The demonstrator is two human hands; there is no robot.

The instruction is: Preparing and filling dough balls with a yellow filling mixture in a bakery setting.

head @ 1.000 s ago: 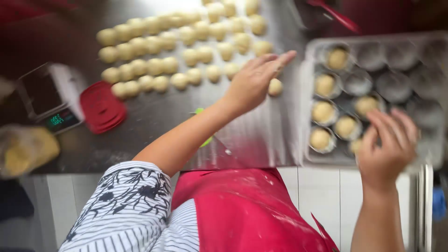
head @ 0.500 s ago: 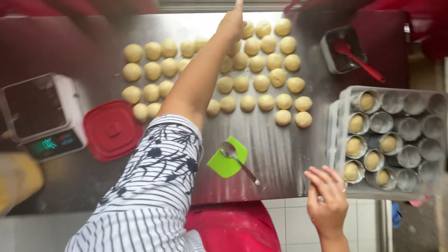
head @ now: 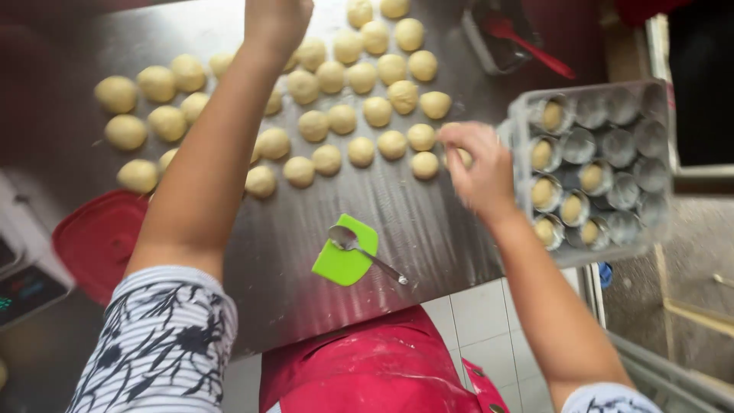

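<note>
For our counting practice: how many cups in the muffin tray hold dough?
7 filled cups: four down the left column of the muffin tray, three in the next column. The right hand hides none.

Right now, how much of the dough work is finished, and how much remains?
Done: about seven cups of the muffin tray hold a dough piece; the other cups look empty. In hand: the right hand is on a dough ball beside the tray, and the left hand reaches over the far rows. Left: some thirty dough balls lie on the steel table.
</note>
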